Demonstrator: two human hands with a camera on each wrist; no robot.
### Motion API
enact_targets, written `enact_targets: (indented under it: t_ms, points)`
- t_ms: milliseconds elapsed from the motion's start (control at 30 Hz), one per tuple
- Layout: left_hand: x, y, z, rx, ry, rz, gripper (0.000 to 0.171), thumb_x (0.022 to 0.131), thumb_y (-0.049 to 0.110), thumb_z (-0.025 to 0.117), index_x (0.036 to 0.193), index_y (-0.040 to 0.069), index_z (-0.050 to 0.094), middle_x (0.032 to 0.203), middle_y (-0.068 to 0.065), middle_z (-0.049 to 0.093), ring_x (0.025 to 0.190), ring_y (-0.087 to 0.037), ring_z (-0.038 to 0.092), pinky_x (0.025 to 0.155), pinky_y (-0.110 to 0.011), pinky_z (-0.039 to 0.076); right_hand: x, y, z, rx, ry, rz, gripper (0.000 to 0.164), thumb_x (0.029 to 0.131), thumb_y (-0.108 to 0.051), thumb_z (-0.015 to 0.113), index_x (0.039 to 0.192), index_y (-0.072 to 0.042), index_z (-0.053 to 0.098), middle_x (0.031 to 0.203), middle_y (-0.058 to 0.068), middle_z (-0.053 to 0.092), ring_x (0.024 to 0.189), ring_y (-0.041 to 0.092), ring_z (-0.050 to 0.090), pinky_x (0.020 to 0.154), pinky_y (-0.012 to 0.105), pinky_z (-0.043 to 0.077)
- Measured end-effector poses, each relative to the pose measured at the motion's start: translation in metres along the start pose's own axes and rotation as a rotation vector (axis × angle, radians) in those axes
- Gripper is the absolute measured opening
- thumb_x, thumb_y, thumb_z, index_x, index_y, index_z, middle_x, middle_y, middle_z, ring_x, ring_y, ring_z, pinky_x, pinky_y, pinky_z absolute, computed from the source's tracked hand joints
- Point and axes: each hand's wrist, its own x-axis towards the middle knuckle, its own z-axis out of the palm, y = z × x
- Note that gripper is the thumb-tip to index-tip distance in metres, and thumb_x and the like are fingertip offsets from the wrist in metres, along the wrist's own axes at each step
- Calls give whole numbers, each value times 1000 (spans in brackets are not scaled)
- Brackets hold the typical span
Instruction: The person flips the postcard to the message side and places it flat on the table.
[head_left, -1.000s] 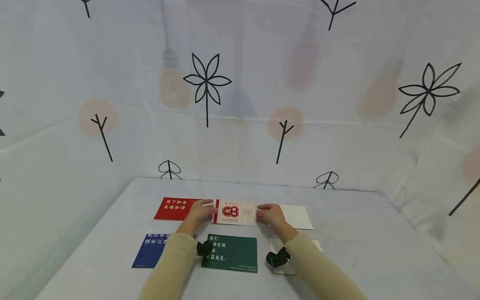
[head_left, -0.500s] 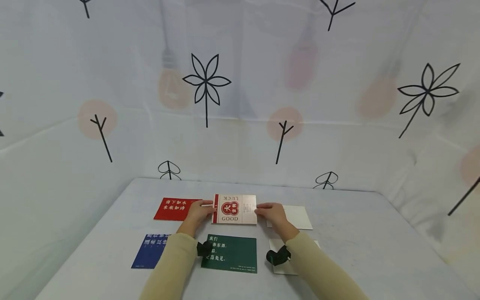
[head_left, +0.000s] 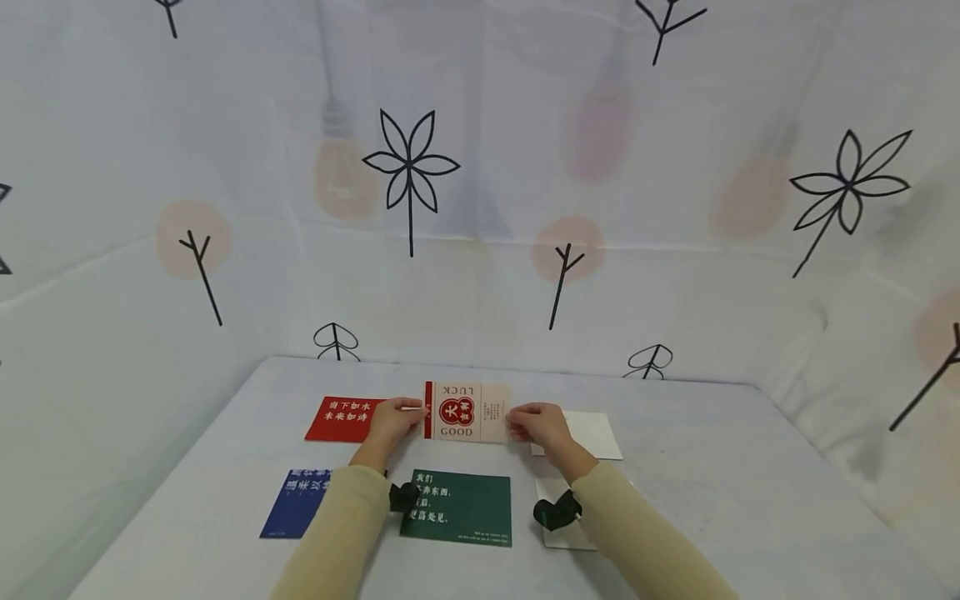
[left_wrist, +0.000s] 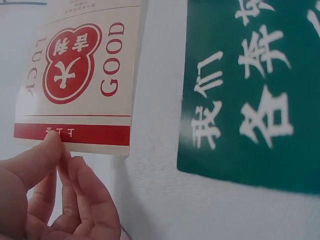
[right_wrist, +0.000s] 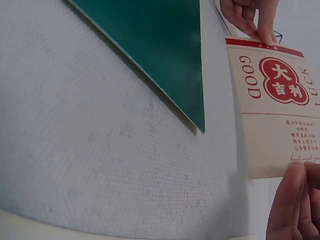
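Held at the centre of the head view: a cream card with red print (head_left: 467, 412), apparently raised off the table (head_left: 712, 492). Pinched between thumb and fingers at the red-banded end by the left hand (head_left: 391, 428), and likewise at the opposite end by the right hand (head_left: 547, 429). Below in the frame, a green card (head_left: 465, 510); to the left, a red card (head_left: 339, 419); to the right, a white card (head_left: 597, 435), partly hidden. Judged as a two-handed holding step; next, probably calling for matched pinches at both ends to avoid bending.
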Motion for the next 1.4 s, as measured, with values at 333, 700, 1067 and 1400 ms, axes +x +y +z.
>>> enact_targets:
  t_ms: [333, 700, 1067, 1400]
  points:
    - [5, -1, -1, -86, -39, -12, 30, 89, 16, 64, 113, -3, 61, 103, -16, 61, 82, -20, 59, 75, -29, 52, 1, -3, -2, 126, -23, 26, 28, 94, -12, 52, 108, 11, 58, 79, 13, 66, 68, 17, 66, 65, 29, 55]
    - [6, -2, -1, -253, -76, -30, 36, 92, 9, 58, 121, -12, 54, 109, -24, 61, 93, -25, 64, 81, -32, 51, 2, -7, -2, 212, -18, 11, 28, 92, -9, 55, 108, 13, 59, 82, 14, 67, 71, 18, 67, 67, 30, 55]
    - [5, -2, -3, -363, -77, -36, 32, 89, 2, 61, 117, -12, 57, 114, -25, 59, 98, -30, 63, 83, -35, 50, -1, -7, -2, 257, -9, -11, 26, 91, -5, 58, 108, 14, 59, 88, 18, 67, 72, 17, 67, 69, 28, 55]
    - [7, -4, -4, -385, -85, -52, 37, 90, 4, 60, 125, -7, 53, 124, -26, 51, 100, -25, 61, 87, -33, 47, -5, -7, 0, 251, 31, -5, 26, 89, -1, 60, 110, 13, 59, 94, 19, 63, 69, 15, 65, 69, 27, 54]
